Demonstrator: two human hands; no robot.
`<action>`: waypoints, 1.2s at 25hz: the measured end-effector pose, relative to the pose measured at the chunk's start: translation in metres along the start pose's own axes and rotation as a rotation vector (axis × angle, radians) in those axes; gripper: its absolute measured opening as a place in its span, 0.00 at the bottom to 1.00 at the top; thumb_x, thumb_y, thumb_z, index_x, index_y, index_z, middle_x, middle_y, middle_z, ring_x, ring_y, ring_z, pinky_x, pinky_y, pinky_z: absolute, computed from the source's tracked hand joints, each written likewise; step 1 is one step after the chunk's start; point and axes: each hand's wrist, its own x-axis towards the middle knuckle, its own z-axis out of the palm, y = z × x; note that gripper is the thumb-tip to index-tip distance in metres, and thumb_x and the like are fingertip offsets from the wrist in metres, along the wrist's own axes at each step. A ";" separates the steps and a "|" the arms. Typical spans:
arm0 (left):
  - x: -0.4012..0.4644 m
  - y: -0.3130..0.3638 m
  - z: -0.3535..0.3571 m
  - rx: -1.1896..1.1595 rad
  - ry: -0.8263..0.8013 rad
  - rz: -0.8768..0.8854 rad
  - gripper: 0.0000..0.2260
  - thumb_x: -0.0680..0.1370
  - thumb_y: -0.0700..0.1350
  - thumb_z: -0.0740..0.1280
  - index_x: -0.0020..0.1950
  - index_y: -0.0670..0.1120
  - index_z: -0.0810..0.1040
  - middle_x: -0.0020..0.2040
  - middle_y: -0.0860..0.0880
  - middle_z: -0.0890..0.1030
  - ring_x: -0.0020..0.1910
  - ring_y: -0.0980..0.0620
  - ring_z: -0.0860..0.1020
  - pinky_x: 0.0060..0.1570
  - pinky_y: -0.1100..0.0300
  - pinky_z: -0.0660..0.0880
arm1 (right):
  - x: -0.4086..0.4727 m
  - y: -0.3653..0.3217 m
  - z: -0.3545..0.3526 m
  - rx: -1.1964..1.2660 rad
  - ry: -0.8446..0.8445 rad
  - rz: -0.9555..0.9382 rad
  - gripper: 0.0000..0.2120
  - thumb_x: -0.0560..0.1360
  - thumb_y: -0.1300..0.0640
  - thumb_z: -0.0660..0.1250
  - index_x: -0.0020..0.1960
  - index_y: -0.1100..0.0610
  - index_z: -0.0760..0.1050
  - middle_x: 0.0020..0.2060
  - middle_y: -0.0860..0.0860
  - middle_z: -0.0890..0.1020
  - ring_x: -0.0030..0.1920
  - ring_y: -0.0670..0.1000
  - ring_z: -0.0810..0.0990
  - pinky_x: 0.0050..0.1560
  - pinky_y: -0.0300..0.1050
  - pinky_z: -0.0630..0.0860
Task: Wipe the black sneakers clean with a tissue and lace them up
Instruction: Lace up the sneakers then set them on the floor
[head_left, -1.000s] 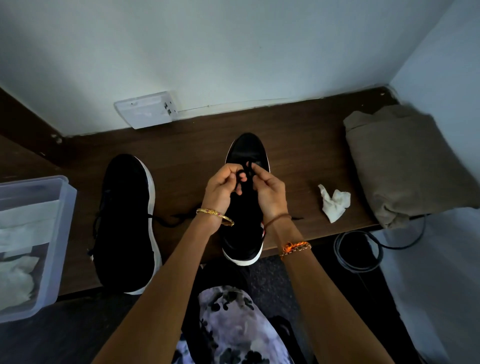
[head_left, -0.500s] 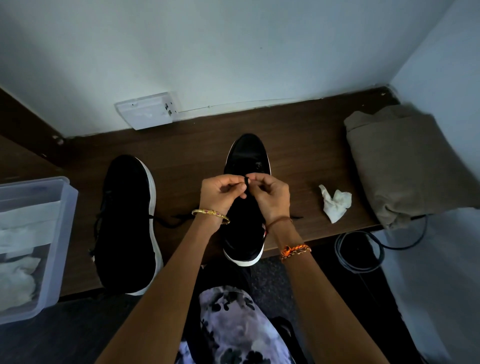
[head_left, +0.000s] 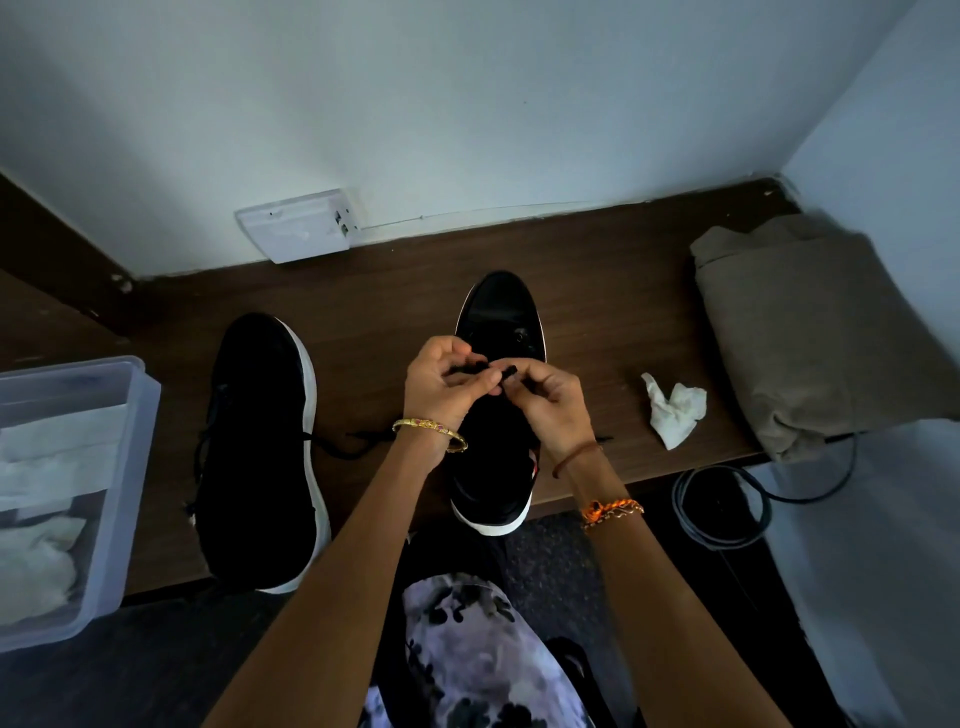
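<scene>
Right sneaker (head_left: 498, 415) mid-frame on table (head_left: 384, 291), toe to the wall, heel w/ white sole over the front edge. Both hands pinch the lace (head_left: 506, 371): left hand (head_left: 441, 387), right hand (head_left: 550, 402). Vs 1 s ago hands sit lower, nearer the heel. Left sneaker (head_left: 260, 447) lies parallel, frame left; tissue (head_left: 672, 410) right, apart.

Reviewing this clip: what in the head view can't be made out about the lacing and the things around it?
- Lace path and eyelets of the right sneaker: covered by the left hand and right hand.
- Left sneaker: lacing lost in black-on-black dimness.
- Plastic bin: cut off by the left edge.
- Coiled cable: its far end is hidden under the folded cloth.
</scene>
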 end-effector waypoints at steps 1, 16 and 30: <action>0.000 0.000 0.001 0.009 0.019 -0.003 0.15 0.71 0.28 0.69 0.40 0.48 0.72 0.38 0.50 0.77 0.24 0.66 0.79 0.31 0.76 0.75 | -0.001 0.000 -0.001 0.059 -0.013 0.005 0.13 0.75 0.71 0.61 0.46 0.56 0.79 0.41 0.46 0.82 0.43 0.37 0.80 0.51 0.33 0.76; 0.004 -0.013 -0.006 0.230 0.090 0.279 0.09 0.68 0.29 0.72 0.38 0.41 0.77 0.35 0.56 0.77 0.32 0.71 0.78 0.39 0.75 0.76 | 0.011 -0.006 0.002 -0.330 0.092 0.036 0.06 0.74 0.60 0.66 0.48 0.59 0.81 0.40 0.49 0.81 0.36 0.40 0.77 0.44 0.30 0.72; 0.012 0.001 -0.008 0.436 -0.032 0.187 0.08 0.73 0.35 0.69 0.51 0.38 0.83 0.47 0.40 0.84 0.46 0.56 0.80 0.46 0.72 0.72 | 0.005 0.002 0.000 -0.486 0.083 -0.074 0.06 0.68 0.66 0.70 0.45 0.62 0.81 0.45 0.57 0.83 0.45 0.50 0.80 0.48 0.36 0.74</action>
